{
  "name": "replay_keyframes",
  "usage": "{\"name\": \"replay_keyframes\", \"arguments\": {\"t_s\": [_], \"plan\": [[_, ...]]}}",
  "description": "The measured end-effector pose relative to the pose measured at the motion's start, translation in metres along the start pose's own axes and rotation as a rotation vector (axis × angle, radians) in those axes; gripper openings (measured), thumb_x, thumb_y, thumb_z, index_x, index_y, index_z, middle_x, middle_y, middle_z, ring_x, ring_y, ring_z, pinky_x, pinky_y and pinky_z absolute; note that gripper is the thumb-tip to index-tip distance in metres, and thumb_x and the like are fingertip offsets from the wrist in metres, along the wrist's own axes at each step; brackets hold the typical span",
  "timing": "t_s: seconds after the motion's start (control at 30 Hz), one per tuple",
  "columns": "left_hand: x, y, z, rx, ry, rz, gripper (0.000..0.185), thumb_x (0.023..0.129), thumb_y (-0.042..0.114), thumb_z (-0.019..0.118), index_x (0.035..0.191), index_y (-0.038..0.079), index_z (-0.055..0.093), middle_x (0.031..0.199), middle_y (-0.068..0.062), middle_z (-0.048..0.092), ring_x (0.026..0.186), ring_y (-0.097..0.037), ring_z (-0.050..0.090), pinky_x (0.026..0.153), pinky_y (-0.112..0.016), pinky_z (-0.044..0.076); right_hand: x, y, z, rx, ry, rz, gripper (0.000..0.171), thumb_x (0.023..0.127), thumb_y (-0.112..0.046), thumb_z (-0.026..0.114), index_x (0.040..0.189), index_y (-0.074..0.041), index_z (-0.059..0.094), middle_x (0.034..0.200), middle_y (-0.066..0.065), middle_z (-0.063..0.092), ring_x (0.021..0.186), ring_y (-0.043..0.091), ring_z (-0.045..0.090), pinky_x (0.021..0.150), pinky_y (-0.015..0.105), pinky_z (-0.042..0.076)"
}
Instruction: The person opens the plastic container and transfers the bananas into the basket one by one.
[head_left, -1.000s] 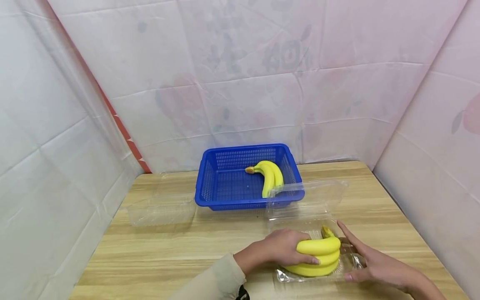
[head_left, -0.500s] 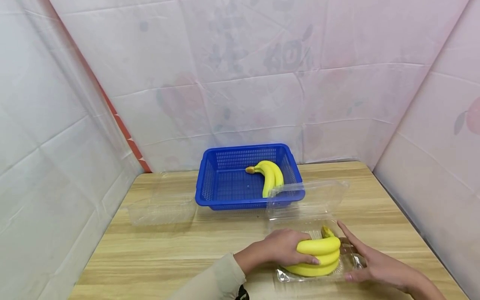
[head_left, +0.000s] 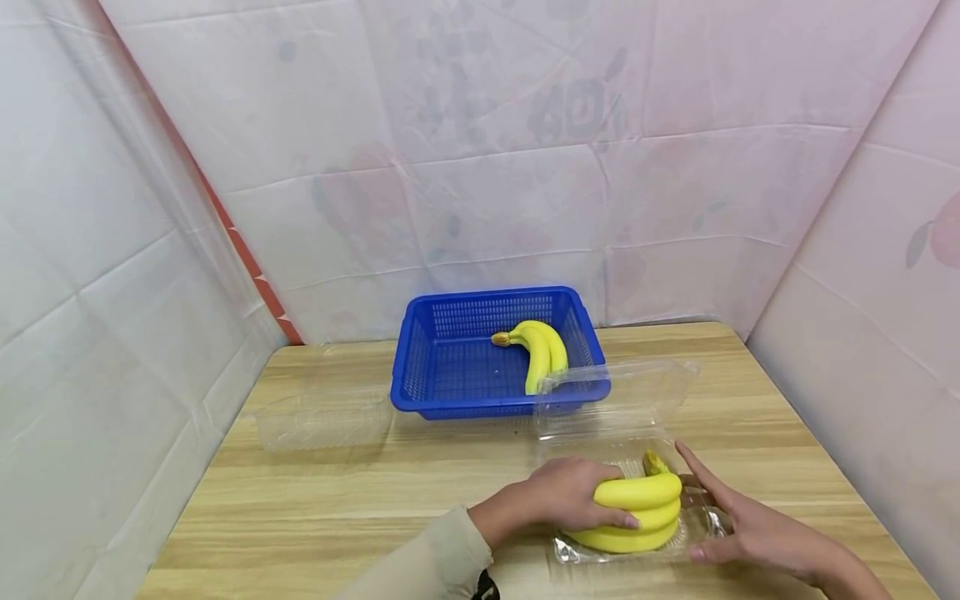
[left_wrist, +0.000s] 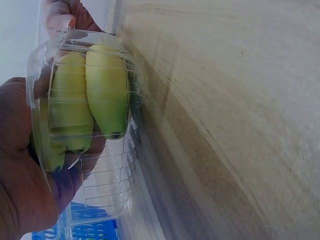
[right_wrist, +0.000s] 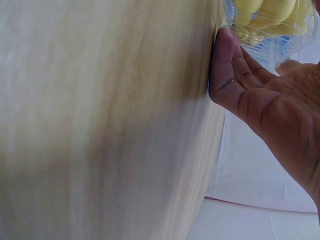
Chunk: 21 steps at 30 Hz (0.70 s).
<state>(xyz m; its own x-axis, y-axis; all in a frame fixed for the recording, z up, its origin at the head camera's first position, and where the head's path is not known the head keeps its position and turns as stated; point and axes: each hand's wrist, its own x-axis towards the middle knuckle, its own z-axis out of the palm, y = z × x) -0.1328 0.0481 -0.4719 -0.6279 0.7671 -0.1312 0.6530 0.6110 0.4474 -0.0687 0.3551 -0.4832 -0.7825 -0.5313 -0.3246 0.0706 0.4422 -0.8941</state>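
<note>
the left hand (head_left: 566,493) curls over a bunch of yellow bananas (head_left: 633,515), thumb along the near side and fingers wrapped over the far side, grasping the fruit. in the left wrist view the same hand (left_wrist: 22,165) shows behind the bananas (left_wrist: 90,102), seen through the ribbed wall of a clear plastic clamshell box (left_wrist: 112,175). the bunch lies in the lower tray of this box (head_left: 633,554), directly under the left palm; the hinged lid (head_left: 615,392) stands open just beyond the hand.

the right hand (head_left: 738,521) lies to the right of the bunch with fingers straight and slightly spread, released and holding nothing; its thumb tip touches the tray's near right corner, as the right wrist view confirms (right_wrist: 250,85).

farther from both hands a blue basket (head_left: 435,371) holds a second banana bunch (head_left: 542,354). to the left of the basket, well apart from the left hand, sits another clear box (head_left: 324,417). everything rests on a wooden table (head_left: 337,508).
</note>
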Motion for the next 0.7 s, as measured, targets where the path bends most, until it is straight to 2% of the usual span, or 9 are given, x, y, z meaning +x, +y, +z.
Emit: {"name": "replay_keyframes", "arguments": {"t_s": [0.27, 0.7], "plan": [[0.0002, -0.0011, 0.0012, -0.003, 0.008, 0.001, 0.035, 0.096, 0.067, 0.068, 0.093, 0.034, 0.059, 0.069, 0.016, 0.05, 0.061, 0.0, 0.048, 0.055, -0.018, 0.038, -0.0005, -0.001, 0.0005, -0.011, 0.004, -0.013, 0.118, 0.1, -0.016, 0.074, 0.169, -0.036, -0.021, 0.166, 0.042, 0.023, 0.128, -0.026, 0.039, 0.094, 0.012, 0.048], [0.0013, -0.0022, -0.0004, -0.021, -0.011, 0.009, 0.034, 0.096, 0.067, 0.068, 0.094, 0.034, 0.06, 0.07, 0.016, 0.051, 0.062, 0.0, 0.048, 0.055, -0.018, 0.039, 0.0004, -0.001, 0.0008, -0.028, 0.014, 0.008, 0.119, 0.1, -0.019, 0.074, 0.169, -0.037, -0.02, 0.167, 0.041, 0.022, 0.126, -0.027, 0.037, 0.093, 0.012, 0.047]]}}
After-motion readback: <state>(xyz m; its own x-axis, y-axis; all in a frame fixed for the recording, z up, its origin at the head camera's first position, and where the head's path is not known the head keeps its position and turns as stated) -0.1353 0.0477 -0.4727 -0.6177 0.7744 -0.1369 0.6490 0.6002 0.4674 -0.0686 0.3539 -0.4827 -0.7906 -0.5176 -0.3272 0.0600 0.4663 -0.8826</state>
